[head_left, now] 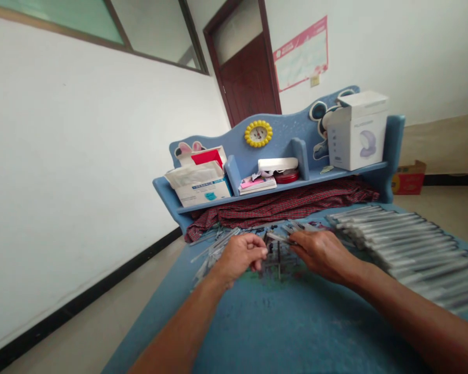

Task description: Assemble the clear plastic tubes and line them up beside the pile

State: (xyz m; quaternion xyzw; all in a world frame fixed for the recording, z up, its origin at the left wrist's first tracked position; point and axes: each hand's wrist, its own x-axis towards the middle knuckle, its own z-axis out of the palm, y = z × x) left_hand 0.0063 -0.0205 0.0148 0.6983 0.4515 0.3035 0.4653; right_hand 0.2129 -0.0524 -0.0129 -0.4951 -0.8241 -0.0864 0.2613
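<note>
- The left hand (239, 255) rests on the blue worktop (281, 327) with its fingers curled in, the tips pinched on something small that the view does not resolve; whether it truly grips a piece cannot be told.
- The right hand (320, 253) lies palm down, its fingers closed around the end of a thin grey pen part (277, 238) that points toward the left hand.
- Between and just beyond both hands sits a loose scatter of pen parts (275, 257), dark and clear slivers lying at all angles on the worktop.
- Judged from their look, these pieces are light, stiff plastic, smooth enough to slip and roll; a fingertip pinch near the middle of a barrel would probably steady one best, and thin tips could bend under pressure.
- To the right, a long row of finished grey pens (405, 244) lies side by side, touching, running toward the near edge.
- A heap of clear sleeves (214, 249) lies left of the left hand.
- Behind, a red checked cloth (281, 205) is bunched under the blue shelf (281, 189).
- The shelf carries a white carton (356, 135) with a purple picture, a mask box (200, 189) and a yellow clock (258, 133); print on all of these, and on the pink wall poster (301, 54), is too small to read.
</note>
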